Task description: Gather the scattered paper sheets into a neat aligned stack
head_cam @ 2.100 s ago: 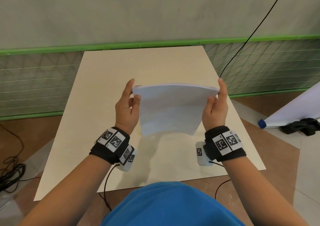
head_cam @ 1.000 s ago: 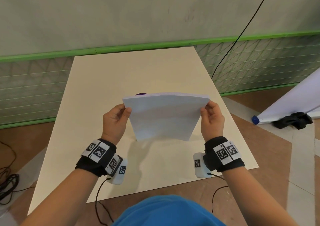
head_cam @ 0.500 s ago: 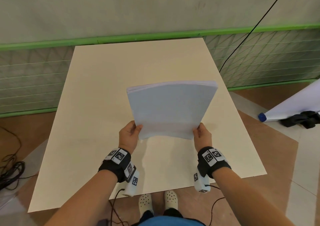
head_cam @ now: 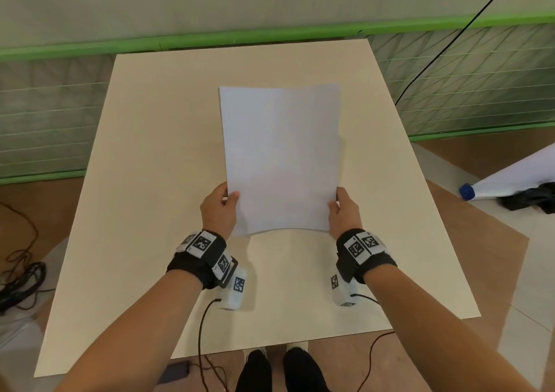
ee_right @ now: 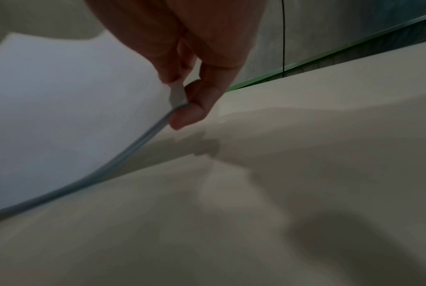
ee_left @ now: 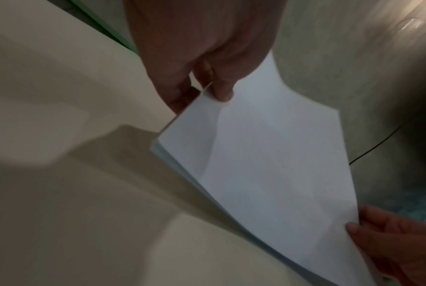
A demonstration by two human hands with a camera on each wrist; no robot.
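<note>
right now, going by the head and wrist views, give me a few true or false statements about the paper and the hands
1. Both hands hold the paper stack. True: the left hand and the right hand each pinch a side edge near its close end.
2. The stack lies fully flat on the table. False: the right wrist view shows the pinched edge curving up off the surface.
3. Loose sheets lie scattered around the table. False: the only paper seen on it is the one stack.
4. The left thumb lies on top of the stack. True.
5. The stack stands upright on its long edge. False: its broad face points up.
</note>
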